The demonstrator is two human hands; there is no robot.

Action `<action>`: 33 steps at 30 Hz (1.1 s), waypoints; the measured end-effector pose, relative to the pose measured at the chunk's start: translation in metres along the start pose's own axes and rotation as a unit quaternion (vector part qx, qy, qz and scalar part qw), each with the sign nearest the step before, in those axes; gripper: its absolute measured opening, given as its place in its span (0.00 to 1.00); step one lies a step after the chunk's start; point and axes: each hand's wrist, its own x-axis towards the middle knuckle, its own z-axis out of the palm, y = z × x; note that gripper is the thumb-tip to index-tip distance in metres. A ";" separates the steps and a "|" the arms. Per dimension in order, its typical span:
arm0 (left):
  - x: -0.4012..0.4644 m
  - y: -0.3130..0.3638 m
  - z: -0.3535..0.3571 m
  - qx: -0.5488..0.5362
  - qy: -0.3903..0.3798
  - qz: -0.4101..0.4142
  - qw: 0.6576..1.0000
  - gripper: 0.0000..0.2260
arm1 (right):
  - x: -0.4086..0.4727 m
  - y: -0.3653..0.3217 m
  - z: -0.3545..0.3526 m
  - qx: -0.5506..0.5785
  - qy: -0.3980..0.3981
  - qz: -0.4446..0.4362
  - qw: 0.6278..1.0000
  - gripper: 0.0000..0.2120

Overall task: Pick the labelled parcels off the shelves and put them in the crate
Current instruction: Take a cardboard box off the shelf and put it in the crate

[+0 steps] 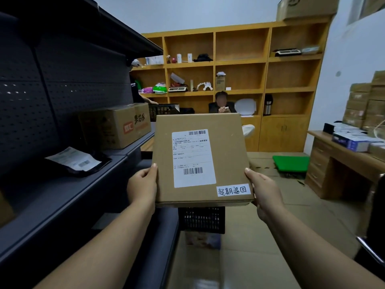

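Dim, even indoor light, dark shelving (62, 84) nearly swallowed in shadow, edges bowed by the wide lens, mild softness throughout.

Crate (201, 220) mostly hidden behind parcel (200, 159); shipping label (192, 158) print illegible.

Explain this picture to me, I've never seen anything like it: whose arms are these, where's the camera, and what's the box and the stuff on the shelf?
There is no machine here. The camera sits on a person's head and looks forward and down, so the two bare arms are that person's own. The left hand and the right hand grip the side edges of a flat cardboard parcel, held up in the air. It carries a printed shipping label and a small handwritten sticker. Just below it stands a black crate, probably where the parcel goes. On the dark shelf at the left lie a black mailer bag with a label and a larger carton. Another person sits in the background.
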 end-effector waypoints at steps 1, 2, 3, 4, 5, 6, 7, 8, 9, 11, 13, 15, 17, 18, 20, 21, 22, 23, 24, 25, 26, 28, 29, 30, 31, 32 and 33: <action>0.011 -0.003 0.011 0.001 -0.001 -0.002 1.000 0.09 | 0.016 0.003 0.002 -0.002 -0.003 0.003 1.000 0.10; 0.022 -0.005 0.022 0.001 -0.001 -0.003 1.000 0.09 | 0.032 0.005 0.005 -0.004 -0.004 0.006 1.000 0.10; 0.034 -0.006 0.035 0.000 -0.001 -0.005 1.000 0.09 | 0.049 0.006 0.008 -0.005 -0.005 0.009 1.000 0.09; 0.045 -0.006 0.047 -0.002 -0.002 -0.008 1.000 0.09 | 0.066 0.007 0.010 -0.005 -0.005 0.011 1.000 0.09; 0.057 -0.007 0.060 -0.004 -0.003 -0.011 1.000 0.09 | 0.084 0.007 0.013 -0.007 -0.005 0.013 1.000 0.09; 0.068 -0.007 0.073 -0.007 -0.005 -0.015 1.000 0.09 | 0.103 0.007 0.015 -0.008 -0.004 0.012 1.000 0.08; 0.079 -0.007 0.087 -0.011 -0.007 -0.018 1.000 0.09 | 0.121 0.006 0.016 -0.010 -0.005 0.011 1.000 0.08; 0.090 -0.006 0.100 -0.014 -0.008 -0.021 1.000 0.09 | 0.140 0.005 0.018 -0.012 -0.006 0.010 1.000 0.08; 0.100 -0.006 0.114 -0.016 -0.009 -0.024 1.000 0.09 | 0.158 0.004 0.020 -0.018 -0.007 0.010 1.000 0.08; 0.120 -0.006 0.139 -0.019 -0.008 -0.027 0.999 0.09 | 0.192 0.002 0.024 -0.030 -0.013 0.011 0.999 0.09; 0.138 -0.007 0.162 -0.020 -0.007 -0.029 0.999 0.09 | 0.223 0.002 0.028 -0.040 -0.016 0.011 0.999 0.09; 0.156 -0.010 0.183 -0.022 -0.005 -0.032 0.999 0.09 | 0.251 0.004 0.032 -0.044 -0.020 0.012 0.999 0.08; 0.172 -0.014 0.201 -0.018 0.000 -0.034 0.999 0.09 | 0.274 0.006 0.035 -0.046 -0.019 0.019 0.999 0.06; 0.178 -0.017 0.210 -0.014 0.001 -0.035 0.999 0.09 | 0.284 0.008 0.035 -0.047 -0.017 0.023 0.999 0.06; 0.191 -0.023 0.226 -0.010 0.001 -0.038 0.999 0.09 | 0.302 0.012 0.037 -0.046 -0.013 0.032 0.998 0.06; 0.197 -0.026 0.234 -0.009 0.000 -0.042 0.999 0.10 | 0.311 0.013 0.037 -0.048 -0.011 0.036 0.998 0.06; 0.203 -0.030 0.241 -0.008 -0.001 -0.047 0.999 0.10 | 0.319 0.014 0.038 -0.051 -0.011 0.039 0.998 0.06; 0.209 -0.033 0.247 -0.005 -0.003 -0.052 0.999 0.11 | 0.327 0.015 0.040 -0.056 -0.010 0.043 0.997 0.07; 0.215 -0.037 0.254 0.000 -0.005 -0.057 0.998 0.12 | 0.335 0.016 0.041 -0.062 -0.008 0.046 0.997 0.07; 0.222 -0.041 0.260 0.005 -0.006 -0.061 0.998 0.12 | 0.342 0.017 0.043 -0.067 -0.006 0.049 0.997 0.07; 0.229 -0.044 0.266 0.011 -0.007 -0.065 0.998 0.12 | 0.350 0.019 0.045 -0.073 -0.005 0.051 0.996 0.07; 0.244 -0.051 0.278 0.025 -0.009 -0.068 0.997 0.12 | 0.366 0.023 0.050 -0.082 -0.003 0.057 0.995 0.07; 0.251 -0.055 0.284 0.030 -0.012 -0.069 0.997 0.12 | 0.374 0.025 0.052 -0.087 -0.003 0.060 0.994 0.07; 0.259 -0.059 0.290 0.034 -0.013 -0.071 0.997 0.12 | 0.382 0.028 0.055 -0.096 -0.002 0.064 0.993 0.07; 0.266 -0.063 0.296 0.035 -0.015 -0.074 0.997 0.12 | 0.391 0.031 0.058 -0.106 0.000 0.066 0.992 0.07; 0.274 -0.067 0.303 0.035 -0.016 -0.077 0.996 0.12 | 0.400 0.034 0.061 -0.115 0.003 0.069 0.991 0.07; 0.282 -0.071 0.309 0.036 -0.016 -0.079 0.996 0.12 | 0.410 0.037 0.065 -0.123 0.008 0.072 0.990 0.08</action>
